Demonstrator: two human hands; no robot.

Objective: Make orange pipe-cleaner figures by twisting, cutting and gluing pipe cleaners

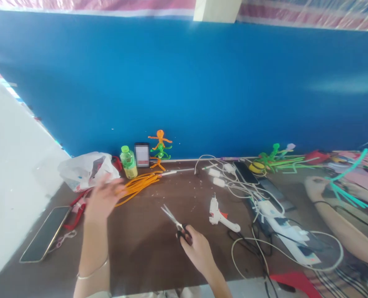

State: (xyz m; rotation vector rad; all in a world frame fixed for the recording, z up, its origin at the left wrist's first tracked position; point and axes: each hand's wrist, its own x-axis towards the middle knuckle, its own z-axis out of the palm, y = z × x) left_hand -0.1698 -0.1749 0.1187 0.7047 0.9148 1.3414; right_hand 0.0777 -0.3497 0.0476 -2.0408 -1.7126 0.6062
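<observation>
The left hand (101, 200) hangs slightly blurred over the brown table (146, 256), its fingers (111, 186) spread wide and holding nothing, with the orange pipe cleaners (137, 187) just beside them at two o'clock; whether they touch, I cannot tell. The right hand (199, 253) has its fingers (188, 240) curled narrow around the black handles of the scissors (174, 221), whose blades point to eleven o'clock and stand nearly closed. The glue gun (219, 216) lies near that hand at one o'clock, and a power strip (287, 229) sits farther off at three o'clock among white cables (242, 190). At the table's far right, a co-worker's hand (316, 188) lies under teal strips (347, 192). A phone (44, 234) lies at nine o'clock from the left hand.
</observation>
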